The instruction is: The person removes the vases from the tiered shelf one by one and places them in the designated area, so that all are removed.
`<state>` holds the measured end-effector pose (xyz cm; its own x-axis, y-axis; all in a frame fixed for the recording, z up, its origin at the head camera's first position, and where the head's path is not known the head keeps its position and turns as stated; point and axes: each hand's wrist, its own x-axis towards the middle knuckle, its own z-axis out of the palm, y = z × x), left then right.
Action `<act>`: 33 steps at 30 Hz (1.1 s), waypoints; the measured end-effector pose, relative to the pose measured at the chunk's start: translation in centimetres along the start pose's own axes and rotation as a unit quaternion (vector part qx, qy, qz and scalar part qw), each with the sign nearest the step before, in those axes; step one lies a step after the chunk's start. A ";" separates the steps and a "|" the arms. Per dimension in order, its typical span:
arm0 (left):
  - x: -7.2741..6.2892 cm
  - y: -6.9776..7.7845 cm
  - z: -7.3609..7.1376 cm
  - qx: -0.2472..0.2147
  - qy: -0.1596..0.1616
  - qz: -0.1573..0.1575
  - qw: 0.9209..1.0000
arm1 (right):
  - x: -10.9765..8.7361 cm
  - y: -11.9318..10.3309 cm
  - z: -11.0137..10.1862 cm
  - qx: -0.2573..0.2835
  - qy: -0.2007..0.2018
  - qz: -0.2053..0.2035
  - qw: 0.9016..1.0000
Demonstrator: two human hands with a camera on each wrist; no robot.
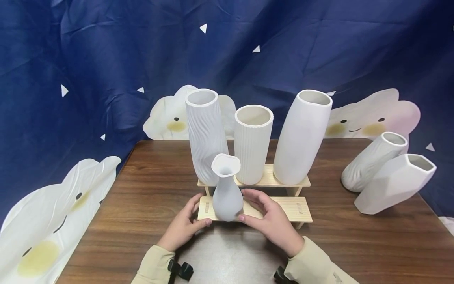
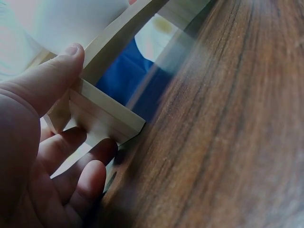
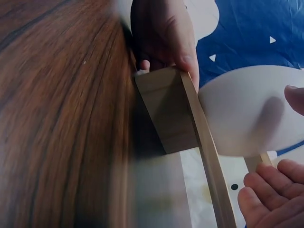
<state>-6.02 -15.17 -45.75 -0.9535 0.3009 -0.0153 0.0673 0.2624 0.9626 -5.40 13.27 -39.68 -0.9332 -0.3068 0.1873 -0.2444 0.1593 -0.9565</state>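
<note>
In the head view, a small white vase [image 1: 228,199] with a flared, wavy rim stands upright near the left end of the lower step of a light wooden stand [image 1: 289,209]. My left hand [image 1: 186,221] holds that step's left end. Its thumb lies at the front edge and its fingers bend around the side, as the left wrist view shows on the wooden stand [image 2: 107,111]. Right of the small vase, my right hand [image 1: 271,221] has its thumb and fingers spread around it. Whether they touch it cannot be told. The right wrist view shows the vase [image 3: 247,111] between thumb and fingers.
On the upper step stand a wavy-ribbed vase [image 1: 205,138], a fluted vase [image 1: 252,150] and a tall smooth vase [image 1: 303,138]. Toward the right of the brown wooden table [image 1: 142,189] are a textured vase [image 1: 370,165] and a faceted vase [image 1: 391,183]. A blue curtain [image 1: 227,59] hangs behind.
</note>
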 end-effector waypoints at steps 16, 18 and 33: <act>0.0 0.3 0.1 -0.003 -0.002 0.010 1.000 | 1.9 -0.9 3.0 0.020 0.006 0.037 0.999; 0.1 0.3 0.1 -0.003 -0.003 0.010 1.000 | 1.9 -0.8 3.0 0.021 0.010 0.036 0.999; 0.1 0.1 0.0 0.005 -0.004 0.003 1.000 | 0.3 -1.3 1.8 0.029 0.047 0.022 0.998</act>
<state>-6.07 -15.08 -45.63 -0.9508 0.3095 -0.0114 0.0762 0.2693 0.9600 -4.91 11.24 -38.79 -0.9638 -0.2108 0.1632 -0.1901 0.1143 -0.9751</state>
